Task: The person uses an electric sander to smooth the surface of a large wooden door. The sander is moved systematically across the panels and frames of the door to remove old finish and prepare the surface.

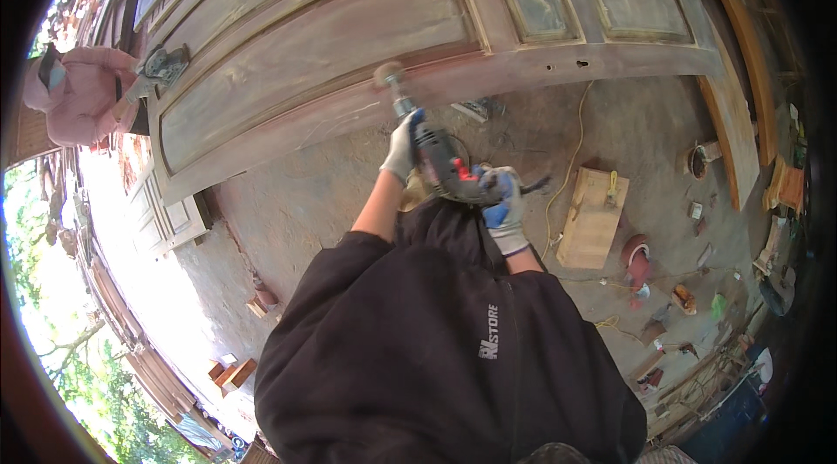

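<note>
A dark power drill [446, 166] with a red switch part is held in both my gloved hands. My left hand [403, 147] wraps round its front part, behind the metal chuck. At the rear, my right hand [505, 213] in a white and blue glove closes on the handle. A round, brush-like attachment [389, 73] at the drill's tip, slightly blurred, meets the near rail of a large panelled wooden door [340, 119]; whether it presses on the wood I cannot tell. Pale dusty streaks and reddish-brown patches mark the door's surface.
At the door's left end, a person [83, 98] in pink holds a sanding tool [166, 65] against it. A wooden box [595, 220] stands on the floor to the right, near a yellow cord [571, 169]. Another panelled piece [166, 215] lies at left; planks [731, 133] lean at right.
</note>
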